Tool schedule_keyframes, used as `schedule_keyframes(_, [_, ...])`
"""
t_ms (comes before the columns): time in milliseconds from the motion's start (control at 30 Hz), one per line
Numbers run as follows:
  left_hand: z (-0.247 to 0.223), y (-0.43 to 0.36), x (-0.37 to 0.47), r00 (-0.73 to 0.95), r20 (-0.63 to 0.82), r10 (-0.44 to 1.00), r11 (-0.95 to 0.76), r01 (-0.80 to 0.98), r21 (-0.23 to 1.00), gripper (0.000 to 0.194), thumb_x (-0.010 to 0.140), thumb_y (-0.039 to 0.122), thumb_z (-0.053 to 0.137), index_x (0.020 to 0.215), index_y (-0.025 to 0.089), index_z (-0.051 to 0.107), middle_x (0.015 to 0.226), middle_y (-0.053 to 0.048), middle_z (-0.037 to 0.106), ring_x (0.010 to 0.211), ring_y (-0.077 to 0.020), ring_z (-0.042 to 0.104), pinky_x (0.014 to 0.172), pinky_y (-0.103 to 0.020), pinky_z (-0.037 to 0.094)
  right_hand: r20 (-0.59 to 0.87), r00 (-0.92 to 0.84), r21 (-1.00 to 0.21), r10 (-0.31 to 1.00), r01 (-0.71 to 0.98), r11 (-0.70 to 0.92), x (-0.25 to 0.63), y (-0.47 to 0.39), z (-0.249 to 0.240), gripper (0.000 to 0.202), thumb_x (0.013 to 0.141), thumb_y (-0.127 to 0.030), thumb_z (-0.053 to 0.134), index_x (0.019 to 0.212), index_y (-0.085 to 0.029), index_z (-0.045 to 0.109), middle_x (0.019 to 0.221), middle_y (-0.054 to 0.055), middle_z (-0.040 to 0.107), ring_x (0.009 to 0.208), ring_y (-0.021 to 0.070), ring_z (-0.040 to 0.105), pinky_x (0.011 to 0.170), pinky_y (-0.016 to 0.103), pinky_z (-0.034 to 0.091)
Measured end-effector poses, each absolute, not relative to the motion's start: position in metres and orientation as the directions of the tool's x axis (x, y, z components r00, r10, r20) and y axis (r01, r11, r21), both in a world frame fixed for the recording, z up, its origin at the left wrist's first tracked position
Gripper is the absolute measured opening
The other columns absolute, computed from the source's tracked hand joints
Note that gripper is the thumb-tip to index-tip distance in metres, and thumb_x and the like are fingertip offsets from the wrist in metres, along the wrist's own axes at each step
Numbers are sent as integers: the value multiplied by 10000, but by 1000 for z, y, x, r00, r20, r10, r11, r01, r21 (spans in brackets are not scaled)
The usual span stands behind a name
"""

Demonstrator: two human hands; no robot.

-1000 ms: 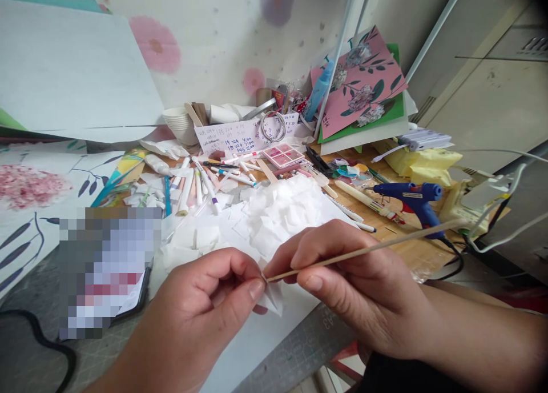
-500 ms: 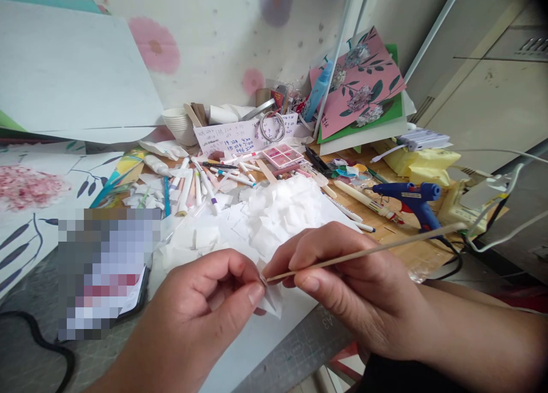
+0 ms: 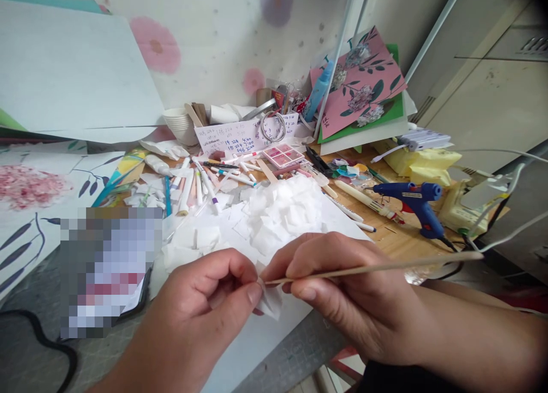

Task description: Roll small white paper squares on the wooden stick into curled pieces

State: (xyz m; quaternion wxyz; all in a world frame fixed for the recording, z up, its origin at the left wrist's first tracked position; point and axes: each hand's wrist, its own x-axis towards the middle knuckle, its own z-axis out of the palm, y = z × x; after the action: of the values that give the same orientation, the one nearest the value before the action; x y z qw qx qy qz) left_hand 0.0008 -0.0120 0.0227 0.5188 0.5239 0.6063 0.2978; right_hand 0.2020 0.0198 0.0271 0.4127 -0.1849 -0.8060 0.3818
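Between its thumb and fingers, my left hand (image 3: 209, 307) pinches a small piece of white tissue paper (image 3: 269, 301). My right hand (image 3: 342, 284) grips a thin wooden stick (image 3: 385, 266) much as one holds a pen. The stick's pointed tip meets the tissue at my left fingertips; its thicker end sticks out to the right past my wrist. Just beyond both hands, a loose heap of white tissue squares (image 3: 286, 210) lies on a white sheet of paper (image 3: 342, 224). A smaller group of tissue pieces (image 3: 188, 250) lies to its left.
A phone (image 3: 115, 273) with a blurred screen lies left on the grey cutting mat (image 3: 299, 339). Several markers (image 3: 205, 181) and a pink palette (image 3: 282, 156) lie behind the tissue. A blue glue gun (image 3: 411, 196) with a cord stands right. Pink floral artwork (image 3: 363, 84) leans at the back.
The stick has tilted: its thick end has swung lower and farther right. My right fingers have shifted slightly around it. My left hand keeps its pinch on the tissue.
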Motion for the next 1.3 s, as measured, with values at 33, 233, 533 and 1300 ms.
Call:
schedule_keyframes(33, [21, -12, 0, 98, -312, 945, 268, 317, 910, 205, 774, 407, 646, 685, 223, 626, 627, 28, 609, 585, -152, 496, 498, -243, 340, 520, -579, -782, 628, -26, 623, 202, 19, 26, 49, 963, -132, 540, 971, -180, 535, 893, 71, 686, 883, 182, 714, 739, 294, 592])
schedule_keyframes(233, [14, -13, -4, 135, -317, 939, 285, 214, 934, 207, 797, 410, 636, 723, 216, 624, 641, 29, 569, 623, -162, 491, 539, -264, 351, 487, -541, -834, 685, -54, 550, 202, 19, 23, 74, 970, -115, 526, 991, -184, 542, 963, 86, 708, 873, 165, 703, 737, 293, 583])
schedule_keyframes(533, [13, -10, -1, 118, -368, 922, 339, 213, 917, 203, 806, 399, 649, 717, 217, 630, 659, 27, 590, 657, -175, 507, 576, -280, 373, 530, -613, -749, 586, -15, 662, 203, 21, 26, 29, 968, -146, 541, 944, -161, 536, 895, 98, 694, 902, 199, 716, 734, 293, 591])
schedule_keyframes(1300, [7, -4, -8, 83, -193, 978, 161, 298, 941, 203, 842, 363, 589, 688, 231, 596, 618, 47, 502, 599, -149, 425, 542, -237, 358, 337, -385, -928, 859, -287, 236, 201, 30, 7, 67, 992, -263, 567, 950, -225, 603, 934, 27, 696, 832, 126, 721, 690, 226, 590])
